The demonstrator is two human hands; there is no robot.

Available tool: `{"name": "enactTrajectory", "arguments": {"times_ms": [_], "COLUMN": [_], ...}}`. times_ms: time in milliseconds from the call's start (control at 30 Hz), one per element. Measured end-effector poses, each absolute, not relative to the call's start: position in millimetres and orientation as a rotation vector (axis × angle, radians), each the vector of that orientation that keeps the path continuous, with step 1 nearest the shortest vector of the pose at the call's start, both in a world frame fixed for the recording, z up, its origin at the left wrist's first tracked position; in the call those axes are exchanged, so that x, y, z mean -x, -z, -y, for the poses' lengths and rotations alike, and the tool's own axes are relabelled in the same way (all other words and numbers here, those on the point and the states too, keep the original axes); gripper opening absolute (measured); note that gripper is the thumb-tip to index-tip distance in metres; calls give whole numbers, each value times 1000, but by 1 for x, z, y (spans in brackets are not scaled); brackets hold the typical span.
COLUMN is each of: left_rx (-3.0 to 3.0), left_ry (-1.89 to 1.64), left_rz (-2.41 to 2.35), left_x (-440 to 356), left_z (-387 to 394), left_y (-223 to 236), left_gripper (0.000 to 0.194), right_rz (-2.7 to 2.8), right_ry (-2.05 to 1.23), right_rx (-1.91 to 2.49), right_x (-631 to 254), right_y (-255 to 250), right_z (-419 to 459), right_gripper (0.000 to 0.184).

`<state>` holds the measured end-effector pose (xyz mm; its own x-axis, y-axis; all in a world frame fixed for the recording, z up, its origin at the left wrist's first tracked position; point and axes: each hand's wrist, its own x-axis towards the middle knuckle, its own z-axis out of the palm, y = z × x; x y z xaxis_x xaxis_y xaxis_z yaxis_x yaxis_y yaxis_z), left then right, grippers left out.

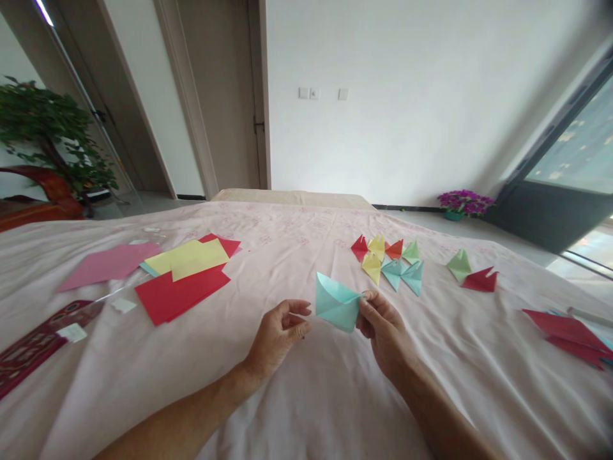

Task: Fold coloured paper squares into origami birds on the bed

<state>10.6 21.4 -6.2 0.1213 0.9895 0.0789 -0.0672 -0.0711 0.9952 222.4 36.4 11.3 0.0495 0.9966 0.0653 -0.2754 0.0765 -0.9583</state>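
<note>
A folded light-blue sheet of paper (336, 303) is held up above the pink cloth, pinched at its right corner by the thumb and fingers of my right hand (385, 332). Creases and an overlapping flap show on its face. Just left of the paper is my left hand (280, 332), its thumb and fingers apart with a gap to the paper's edge. Beyond my right hand stand several small folded paper pieces in red, yellow, green and blue (393, 271). Farther right, a green folded piece (460, 264) sits beside a dark red one (480, 281).
On the left lie red sheets (184, 297), yellow sheets (198, 259) and pink sheets (112, 265). A dark red patterned packet (33, 348) is at the left edge. Red paper pieces (567, 335) lie at far right. The patterned cloth (292, 236) has wrinkles.
</note>
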Motion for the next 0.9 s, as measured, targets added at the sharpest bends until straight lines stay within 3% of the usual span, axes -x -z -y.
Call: {"name": "enactTrajectory", "arguments": {"times_ms": [167, 467, 667, 900], "left_rx": [-1203, -1282, -1303, -1224], "left_ry": [-1184, -1235, -1293, -1276], "left_rz": [-1078, -1198, -1043, -947], "left_x": [-17, -15, 1, -3], "left_z": [-20, -17, -26, -32], "left_y": [4, 4, -5, -4], "left_gripper": [23, 22, 27, 21], "right_rz": [1012, 1035, 1065, 1087], "right_ry": [-1314, -1249, -1248, -1293], "right_rx": [1019, 1013, 1032, 1009], "right_x": [-213, -211, -213, -211], "right_y": [-7, -7, -8, -5], "right_z": [-34, -31, -32, -31], "right_gripper": [29, 29, 31, 29]}}
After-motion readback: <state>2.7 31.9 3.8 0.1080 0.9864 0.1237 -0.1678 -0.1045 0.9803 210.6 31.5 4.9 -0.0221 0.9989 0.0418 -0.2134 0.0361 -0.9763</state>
